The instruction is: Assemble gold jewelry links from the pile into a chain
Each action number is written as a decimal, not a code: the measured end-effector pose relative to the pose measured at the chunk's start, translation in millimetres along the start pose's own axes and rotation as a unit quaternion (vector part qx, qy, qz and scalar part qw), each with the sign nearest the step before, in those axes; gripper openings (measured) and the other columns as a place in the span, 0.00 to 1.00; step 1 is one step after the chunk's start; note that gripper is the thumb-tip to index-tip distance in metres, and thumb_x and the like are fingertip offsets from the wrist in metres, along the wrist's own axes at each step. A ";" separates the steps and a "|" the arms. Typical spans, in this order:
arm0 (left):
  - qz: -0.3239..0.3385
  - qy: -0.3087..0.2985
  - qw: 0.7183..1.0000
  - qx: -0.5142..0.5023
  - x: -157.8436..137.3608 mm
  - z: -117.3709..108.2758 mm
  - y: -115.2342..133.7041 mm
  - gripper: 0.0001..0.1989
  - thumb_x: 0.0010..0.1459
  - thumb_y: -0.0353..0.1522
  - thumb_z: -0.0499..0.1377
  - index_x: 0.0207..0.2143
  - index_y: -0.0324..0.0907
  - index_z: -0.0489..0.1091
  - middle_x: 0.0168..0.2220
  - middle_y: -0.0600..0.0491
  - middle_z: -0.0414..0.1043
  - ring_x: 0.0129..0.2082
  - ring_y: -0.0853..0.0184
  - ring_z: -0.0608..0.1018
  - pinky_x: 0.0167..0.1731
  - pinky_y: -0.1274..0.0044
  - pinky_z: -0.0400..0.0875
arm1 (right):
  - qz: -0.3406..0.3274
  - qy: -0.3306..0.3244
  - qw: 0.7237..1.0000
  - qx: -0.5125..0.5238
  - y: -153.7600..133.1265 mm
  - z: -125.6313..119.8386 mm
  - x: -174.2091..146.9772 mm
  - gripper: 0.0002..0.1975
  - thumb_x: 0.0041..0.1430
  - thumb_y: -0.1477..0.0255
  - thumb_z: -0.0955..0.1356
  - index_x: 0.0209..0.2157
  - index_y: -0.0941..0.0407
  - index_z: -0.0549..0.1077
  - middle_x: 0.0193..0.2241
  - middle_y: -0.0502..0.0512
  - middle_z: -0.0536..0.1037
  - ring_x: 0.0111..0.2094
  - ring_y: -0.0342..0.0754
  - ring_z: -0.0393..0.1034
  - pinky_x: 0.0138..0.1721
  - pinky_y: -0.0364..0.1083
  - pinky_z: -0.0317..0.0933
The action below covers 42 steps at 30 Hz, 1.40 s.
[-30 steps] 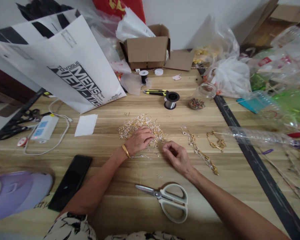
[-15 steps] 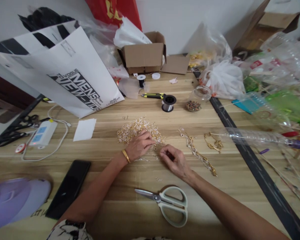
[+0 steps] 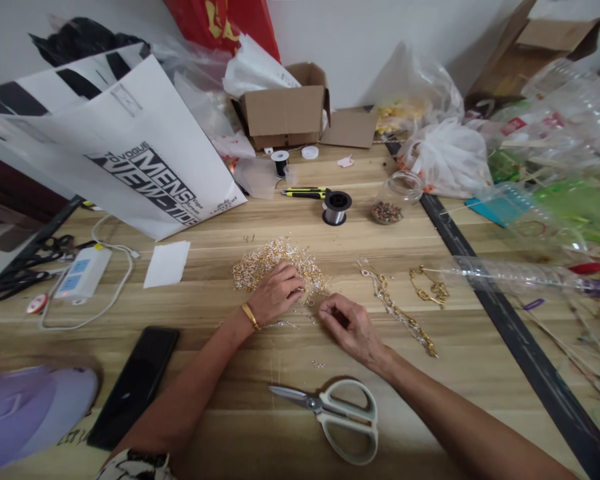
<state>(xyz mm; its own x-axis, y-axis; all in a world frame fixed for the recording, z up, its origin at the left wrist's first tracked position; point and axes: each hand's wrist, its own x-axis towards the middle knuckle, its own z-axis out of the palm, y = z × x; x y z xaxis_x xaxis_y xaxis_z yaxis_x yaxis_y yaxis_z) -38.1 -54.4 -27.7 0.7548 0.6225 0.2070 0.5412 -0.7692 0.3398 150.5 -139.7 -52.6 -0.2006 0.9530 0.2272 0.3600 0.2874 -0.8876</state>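
A loose heap of small gold and clear beads [image 3: 260, 263] lies on the wooden table. My left hand [image 3: 279, 293], with a gold bracelet [image 3: 251, 316] at its wrist, rests on the near side of this heap, fingers bent down and closed; their tips are hidden. Just right of it, my right hand [image 3: 349, 327] is closed in a pinch near the table surface. Anything between its fingertips is too small to make out. A short beaded strand [image 3: 283, 324] lies below my left hand. Beaded gold chains [image 3: 397, 307] lie to the right of my right hand.
White-handled scissors [image 3: 347, 420] lie in front of my hands, and a black phone [image 3: 135, 387] at left. Behind the heap are a wire spool [image 3: 336, 208], a yellow-black cutter [image 3: 303, 193] and a jar of beads [image 3: 393, 200]. A paper bag [image 3: 165, 147] stands back left.
My left hand's fingers have drawn in and bent down at the heap, where they were stretched further right before. The right hand stays pinched in nearly the same place. The view has shifted slightly.
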 end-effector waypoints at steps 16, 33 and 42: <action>0.059 -0.027 0.998 0.013 4.5 4.8 13.9 0.09 0.60 0.29 0.52 0.37 0.40 0.72 0.36 0.49 0.66 0.41 0.63 0.64 0.42 0.71 0.64 | -0.197 -0.115 0.954 -0.197 -1.3 3.2 -9.4 0.05 0.64 0.75 0.60 0.37 0.57 0.66 0.32 0.55 0.72 0.33 0.45 0.68 0.34 0.44 0.61; 0.024 0.006 1.000 0.019 5.2 2.0 7.8 0.08 0.60 0.30 0.52 0.34 0.39 0.71 0.35 0.49 0.65 0.41 0.63 0.63 0.45 0.69 0.63 | -0.205 -0.098 0.954 -0.195 0.5 4.9 -9.0 0.06 0.64 0.74 0.59 0.36 0.57 0.66 0.31 0.55 0.71 0.30 0.45 0.67 0.31 0.44 0.60; 0.018 0.007 1.000 0.017 3.4 2.9 5.5 0.07 0.59 0.29 0.53 0.31 0.39 0.71 0.36 0.49 0.65 0.42 0.63 0.63 0.45 0.69 0.63 | -0.200 -0.095 0.953 -0.206 0.6 5.0 -9.7 0.06 0.64 0.74 0.60 0.36 0.57 0.66 0.31 0.55 0.72 0.30 0.45 0.67 0.31 0.44 0.61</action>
<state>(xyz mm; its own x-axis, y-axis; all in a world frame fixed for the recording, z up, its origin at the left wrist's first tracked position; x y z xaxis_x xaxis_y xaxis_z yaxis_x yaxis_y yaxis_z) -31.6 -56.9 -27.8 0.7697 0.5952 0.2308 0.5255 -0.7960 0.3004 148.1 -149.3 -57.4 -0.5445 0.7354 0.4033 0.5387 0.6752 -0.5039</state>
